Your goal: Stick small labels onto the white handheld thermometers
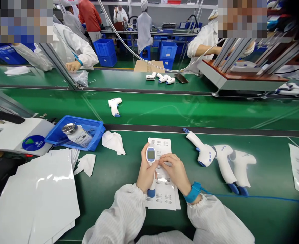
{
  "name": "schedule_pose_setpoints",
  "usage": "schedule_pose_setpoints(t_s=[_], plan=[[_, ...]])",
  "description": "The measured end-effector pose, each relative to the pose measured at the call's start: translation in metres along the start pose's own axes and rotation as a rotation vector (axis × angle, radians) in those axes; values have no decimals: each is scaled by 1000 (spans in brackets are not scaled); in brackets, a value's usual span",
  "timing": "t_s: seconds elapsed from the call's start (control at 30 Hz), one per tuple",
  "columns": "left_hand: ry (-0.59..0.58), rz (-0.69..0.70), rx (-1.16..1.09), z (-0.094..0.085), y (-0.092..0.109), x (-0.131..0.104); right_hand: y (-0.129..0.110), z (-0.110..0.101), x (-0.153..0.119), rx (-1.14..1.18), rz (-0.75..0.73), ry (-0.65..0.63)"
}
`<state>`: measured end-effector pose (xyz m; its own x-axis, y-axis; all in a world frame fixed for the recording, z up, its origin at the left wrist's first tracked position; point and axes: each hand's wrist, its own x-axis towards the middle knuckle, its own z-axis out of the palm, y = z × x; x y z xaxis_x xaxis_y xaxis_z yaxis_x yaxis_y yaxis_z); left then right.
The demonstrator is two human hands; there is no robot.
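Observation:
My left hand (146,169) is wrapped round a white and blue handheld thermometer (151,155), its small grey screen facing up and its blue end pointing toward me. Just right of it, my right hand (173,169) has its fingers pressed together near the thermometer's side, above the label sheets; whatever is between the fingertips is too small to make out. The printed label sheets (162,200) lie in a stack under both hands. A blue band circles my right wrist. Three more thermometers (202,152) rest on the green table to the right.
A blue tray (97,140) with a metal-capped bottle (79,135) stands at left, beside a white machine (19,134). Large white sheets (35,200) lie front left. One thermometer (114,106) lies on the green belt (164,108). Several people work beyond. A blue cord runs right.

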<state>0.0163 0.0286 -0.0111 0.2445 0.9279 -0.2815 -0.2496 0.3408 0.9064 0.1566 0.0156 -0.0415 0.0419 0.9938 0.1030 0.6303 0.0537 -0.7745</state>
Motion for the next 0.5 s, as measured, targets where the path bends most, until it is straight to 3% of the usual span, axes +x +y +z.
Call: schedule_pose_setpoints(t_s=[0.2, 0.5], plan=[[-8, -17, -18, -1, -1, -1, 11, -6, -2, 5, -1, 10], [10, -1, 4, 1, -2, 1, -5, -4, 9, -62, 45, -92]])
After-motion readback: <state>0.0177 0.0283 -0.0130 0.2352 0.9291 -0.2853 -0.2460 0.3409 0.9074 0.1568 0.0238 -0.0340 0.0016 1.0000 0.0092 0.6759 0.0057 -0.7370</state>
